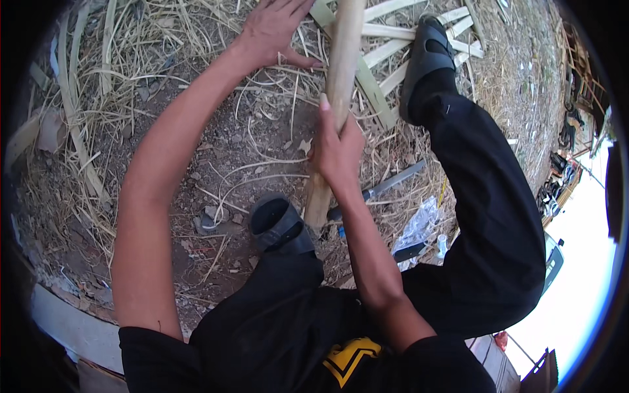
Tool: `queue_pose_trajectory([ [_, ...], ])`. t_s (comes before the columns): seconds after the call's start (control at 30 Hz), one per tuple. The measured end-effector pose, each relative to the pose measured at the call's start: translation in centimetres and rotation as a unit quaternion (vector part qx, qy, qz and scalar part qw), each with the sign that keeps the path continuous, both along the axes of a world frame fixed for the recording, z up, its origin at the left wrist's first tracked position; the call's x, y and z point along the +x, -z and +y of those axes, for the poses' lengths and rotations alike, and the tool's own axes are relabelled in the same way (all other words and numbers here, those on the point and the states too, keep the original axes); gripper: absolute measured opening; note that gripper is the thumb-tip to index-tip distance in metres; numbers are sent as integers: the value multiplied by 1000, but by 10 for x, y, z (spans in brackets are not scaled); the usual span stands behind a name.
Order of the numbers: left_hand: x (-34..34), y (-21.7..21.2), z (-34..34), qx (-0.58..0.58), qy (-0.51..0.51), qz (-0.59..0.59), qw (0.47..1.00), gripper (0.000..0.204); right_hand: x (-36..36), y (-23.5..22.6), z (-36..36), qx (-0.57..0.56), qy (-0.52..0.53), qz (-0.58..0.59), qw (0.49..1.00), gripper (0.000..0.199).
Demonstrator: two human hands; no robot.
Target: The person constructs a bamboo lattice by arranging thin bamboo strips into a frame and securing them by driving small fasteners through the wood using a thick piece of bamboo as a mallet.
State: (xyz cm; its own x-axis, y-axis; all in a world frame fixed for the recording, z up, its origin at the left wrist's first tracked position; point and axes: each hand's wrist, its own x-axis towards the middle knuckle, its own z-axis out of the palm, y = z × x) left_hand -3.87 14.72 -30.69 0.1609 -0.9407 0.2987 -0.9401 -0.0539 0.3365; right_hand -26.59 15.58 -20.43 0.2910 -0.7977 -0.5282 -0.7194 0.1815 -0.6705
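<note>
1. Wooden pole (pixel 342 78) points away from the person, far end leaning right, above the ground (pixel 219 141).
2. Right hand (pixel 339 150) wraps around it.
3. Left hand (pixel 272 36), thumb spread wide, sits just left of it.

Left hand (pixel 278 31) and wooden pole (pixel 343 62) cut off at top, knife (pixel 398 178) partly hidden by right forearm (pixel 372 252)
</note>
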Motion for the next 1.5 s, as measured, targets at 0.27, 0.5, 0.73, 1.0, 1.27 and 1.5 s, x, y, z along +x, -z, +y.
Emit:
queue_pose_trajectory([
  [0.27, 0, -10, -5, 10, -24, -22, 999, 136, -15, -9, 11, -125, 47, -155, 979, 49],
  [0.5, 0, -5, 4, 47, -25, -21, 998, 138, 9, -56, -17, -28, 31, -86, 995, 45],
  [0.73, 0, -3, 1, 11, -24, -8, 1000, 138, -1, -78, -20, -116, 46, -154, 980, 42],
  [1.0, -1, -13, 0, 42, -35, 7, 998, 135, -51, -71, 7, -33, -73, 127, 989, 41],
  [1.27, -3, 6, -6, 6, -47, 32, 998, 134, -70, -46, 8, -36, -113, 169, 978, 44],
  [1.5, -6, 3, -9, 35, -62, 27, 997, 133, -67, -48, 1, -6, -75, 158, 985, 44],
])
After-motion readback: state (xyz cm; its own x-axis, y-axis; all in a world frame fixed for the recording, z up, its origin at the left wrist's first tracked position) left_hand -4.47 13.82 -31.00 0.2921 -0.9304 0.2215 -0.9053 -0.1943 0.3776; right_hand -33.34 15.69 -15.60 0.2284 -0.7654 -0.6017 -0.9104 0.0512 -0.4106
